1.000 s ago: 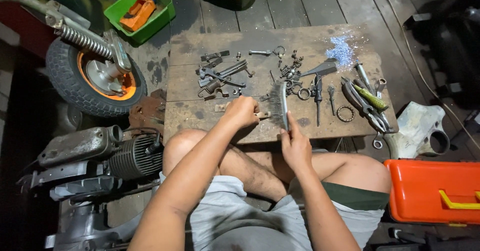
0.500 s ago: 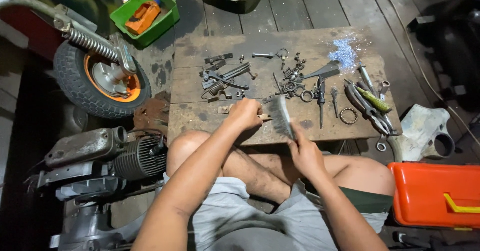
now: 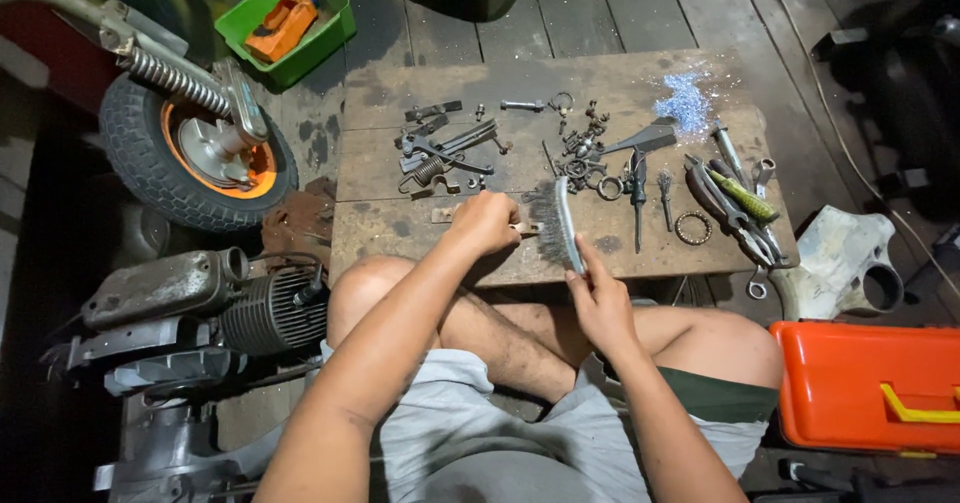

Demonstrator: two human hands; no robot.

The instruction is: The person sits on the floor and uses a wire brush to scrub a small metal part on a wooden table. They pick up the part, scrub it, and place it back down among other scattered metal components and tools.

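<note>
The right hand (image 3: 598,303) grips a wire brush (image 3: 557,225); at its nine o'clock the left hand (image 3: 484,223) is closed on a small metal part (image 3: 524,229) on the table (image 3: 400,233).

Counter (image 3: 400,233): before my knees, on the floor.
Wire brush (image 3: 560,225): in my right hand (image 3: 597,303), on the counter's near edge.
Left hand (image 3: 483,223): just left of the brush.
Wheel (image 3: 190,153): left of counter.
Toolbox (image 3: 865,383): at my right.

We see a worn wooden board (image 3: 400,228) on the plank floor (image 3: 620,8), strewn with small metal parts (image 3: 440,148), pliers (image 3: 725,203), a bearing ring (image 3: 691,228) and bluish shavings (image 3: 684,101) (far corner).
</note>
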